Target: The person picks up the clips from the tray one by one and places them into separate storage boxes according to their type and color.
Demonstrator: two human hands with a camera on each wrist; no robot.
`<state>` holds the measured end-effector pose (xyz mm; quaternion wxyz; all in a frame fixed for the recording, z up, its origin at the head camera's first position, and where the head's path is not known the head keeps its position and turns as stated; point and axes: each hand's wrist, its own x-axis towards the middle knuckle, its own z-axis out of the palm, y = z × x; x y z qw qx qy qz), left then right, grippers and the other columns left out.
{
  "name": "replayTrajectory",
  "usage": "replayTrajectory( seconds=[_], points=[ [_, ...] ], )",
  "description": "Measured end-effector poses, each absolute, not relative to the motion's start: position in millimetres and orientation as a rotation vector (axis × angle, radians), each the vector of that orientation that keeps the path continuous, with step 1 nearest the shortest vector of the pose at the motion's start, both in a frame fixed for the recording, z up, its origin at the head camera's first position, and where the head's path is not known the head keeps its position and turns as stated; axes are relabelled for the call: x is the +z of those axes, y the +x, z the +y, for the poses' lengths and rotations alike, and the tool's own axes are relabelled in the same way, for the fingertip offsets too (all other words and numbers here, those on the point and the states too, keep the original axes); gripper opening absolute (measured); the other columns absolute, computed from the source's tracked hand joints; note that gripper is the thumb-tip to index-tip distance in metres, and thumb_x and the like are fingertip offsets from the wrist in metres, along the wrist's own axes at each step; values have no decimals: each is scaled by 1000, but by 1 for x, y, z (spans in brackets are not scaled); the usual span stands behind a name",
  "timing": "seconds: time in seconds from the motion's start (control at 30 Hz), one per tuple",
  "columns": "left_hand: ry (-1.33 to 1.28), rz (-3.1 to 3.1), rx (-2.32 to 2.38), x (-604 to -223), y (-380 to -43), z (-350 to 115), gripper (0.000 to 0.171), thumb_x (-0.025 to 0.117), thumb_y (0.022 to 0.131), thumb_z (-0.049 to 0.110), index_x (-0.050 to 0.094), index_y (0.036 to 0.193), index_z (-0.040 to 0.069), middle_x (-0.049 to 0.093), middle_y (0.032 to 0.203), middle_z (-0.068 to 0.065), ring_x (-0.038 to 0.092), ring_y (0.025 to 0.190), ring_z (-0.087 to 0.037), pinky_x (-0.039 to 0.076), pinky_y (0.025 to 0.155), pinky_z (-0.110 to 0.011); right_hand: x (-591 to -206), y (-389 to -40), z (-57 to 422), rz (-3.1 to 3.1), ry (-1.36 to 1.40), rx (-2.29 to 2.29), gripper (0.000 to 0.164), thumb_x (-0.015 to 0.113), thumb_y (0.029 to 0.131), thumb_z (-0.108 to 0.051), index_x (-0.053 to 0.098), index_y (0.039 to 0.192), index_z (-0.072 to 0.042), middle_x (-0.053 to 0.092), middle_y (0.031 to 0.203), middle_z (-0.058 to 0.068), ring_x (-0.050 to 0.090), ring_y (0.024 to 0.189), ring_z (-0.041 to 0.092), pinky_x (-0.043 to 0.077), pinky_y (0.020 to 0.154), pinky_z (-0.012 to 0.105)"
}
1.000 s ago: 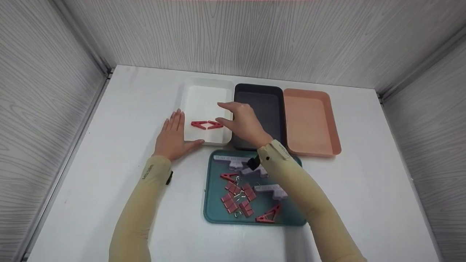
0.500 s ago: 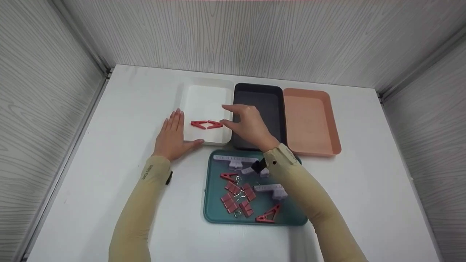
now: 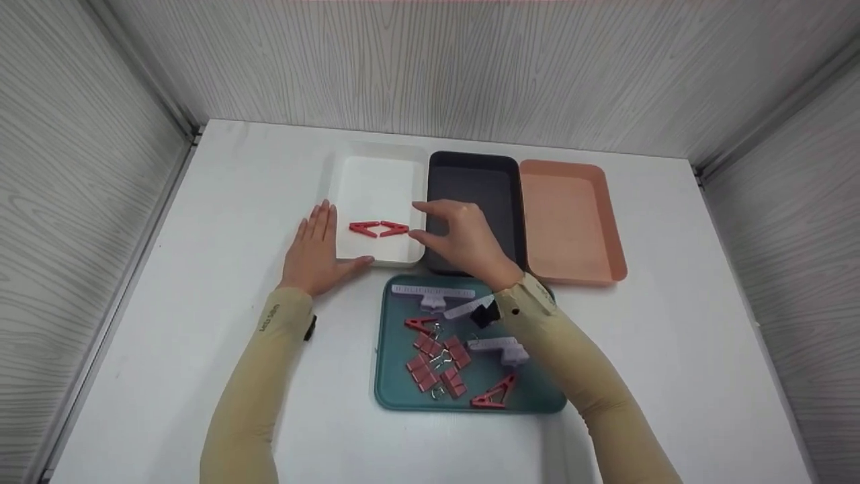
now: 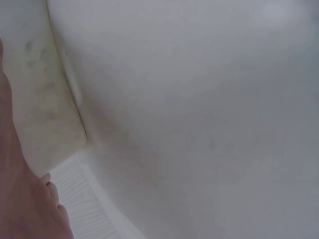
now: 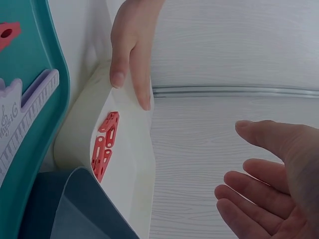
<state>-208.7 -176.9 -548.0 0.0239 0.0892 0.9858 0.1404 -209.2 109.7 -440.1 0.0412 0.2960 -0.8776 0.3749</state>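
Observation:
My left hand [image 3: 312, 255] rests with straight fingers along the left side of the white tray [image 3: 379, 178], its thumb at the near edge. Two red clips [image 3: 395, 229] lie end to end inside that tray. Over the dark tray [image 3: 474, 178] hovers my right hand [image 3: 463, 238], thumb and fingers apart and holding nothing; the right wrist view shows the gap plainly. A teal tray [image 3: 393, 383] nearer me holds several pink binder clips [image 3: 423, 373], lilac clips with a piano-key pattern [image 3: 433, 292], and two more red clips [image 3: 495, 393].
A peach tray [image 3: 568, 215] stands against the dark tray's right side. All the trays sit on a white table [image 3: 678, 323], with grey wood-grain panels [image 3: 430, 67] behind and at both sides. My right forearm covers part of the teal tray.
My right hand has drifted a little to the right and toward me, away from the red clips. The left hand stays put, and the clips keep their places.

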Motion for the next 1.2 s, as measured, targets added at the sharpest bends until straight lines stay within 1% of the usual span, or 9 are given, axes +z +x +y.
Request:
replayTrajectory(
  seconds=[0.23, 0.37, 0.67, 0.9, 1.13, 1.2],
  points=[
    [270, 3032, 452, -549, -210, -176, 128, 45, 81, 90, 2, 162, 0, 0, 169, -15, -4, 155, -27, -6, 122, -38, -441, -198, 114, -2661, 924, 1146, 42, 79, 92, -23, 70, 130, -6, 70, 126, 9, 65, 117, 19, 52, 99, 32],
    [269, 3031, 445, -550, -210, -176, 129, 45, 80, 90, 2, 162, 0, 0, 169, -15, -4, 155, -27, -6, 122, -38, -441, -190, 117, -2658, 944, 1143, 42, 78, 93, -23, 70, 131, -6, 69, 127, 9, 64, 118, 19, 50, 101, 29],
    [282, 3030, 437, -549, -209, -176, 127, 45, 82, 89, 2, 161, -1, -1, 169, -16, -6, 154, -28, -6, 122, -39, -442, -175, 122, -2670, 962, 1127, 42, 78, 93, -24, 70, 131, -8, 70, 126, 7, 65, 117, 16, 49, 100, 25],
    [276, 3040, 425, -549, -209, -177, 128, 44, 82, 90, 2, 161, -1, -1, 169, -16, -5, 155, -27, -5, 123, -39, -449, -165, 125, -2679, 995, 1138, 40, 79, 92, -24, 71, 129, -8, 71, 124, 6, 66, 115, 16, 50, 99, 26],
    [290, 3045, 443, -551, -210, -179, 127, 46, 82, 88, 3, 161, -2, 1, 169, -17, -3, 155, -28, -5, 123, -39, -458, -156, 129, -2718, 1010, 1170, 40, 77, 93, -23, 70, 131, -9, 71, 124, 7, 66, 114, 16, 49, 98, 22],
    [293, 3047, 447, -551, -211, -179, 127, 45, 83, 88, 3, 161, -2, 1, 169, -17, -3, 155, -28, -5, 123, -38, -460, -154, 129, -2727, 1010, 1172, 40, 78, 93, -22, 71, 130, -9, 71, 123, 7, 66, 114, 16, 51, 98, 25]
  ],
)
